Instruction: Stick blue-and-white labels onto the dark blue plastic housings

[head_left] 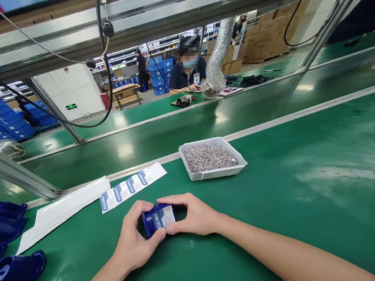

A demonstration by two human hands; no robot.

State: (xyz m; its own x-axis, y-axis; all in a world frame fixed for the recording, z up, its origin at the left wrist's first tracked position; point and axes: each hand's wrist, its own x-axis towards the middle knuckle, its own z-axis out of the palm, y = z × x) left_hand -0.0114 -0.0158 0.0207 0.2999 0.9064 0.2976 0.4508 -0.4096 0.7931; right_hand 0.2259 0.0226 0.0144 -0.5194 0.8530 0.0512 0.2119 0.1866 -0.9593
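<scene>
Stretching wide in front of me, the green table (295,231) fills much of my view. Beyond it, a masked person (176,77) in dark clothing is at a farther work surface, beside a crinkled silver duct (221,47). On my side, long white sheets (66,206) lie overlapping toward the left, and a white tray (218,173) rests ahead of my hands, slightly to the right. Just right of the sheets lies a strip of labels (126,190) in blue and white. My left hand (135,240) and right hand (196,215) both grasp one blue part (148,226) between thumbs and fingers, the left at its flanged end, the right at the opposite end; it is nearer to me than the tray. More blue pieces (16,271) lie at the far left. One blue-and-white label (164,218) is on the part I hold. Smallest are the metal pins (208,156), heaped in the tray.
</scene>
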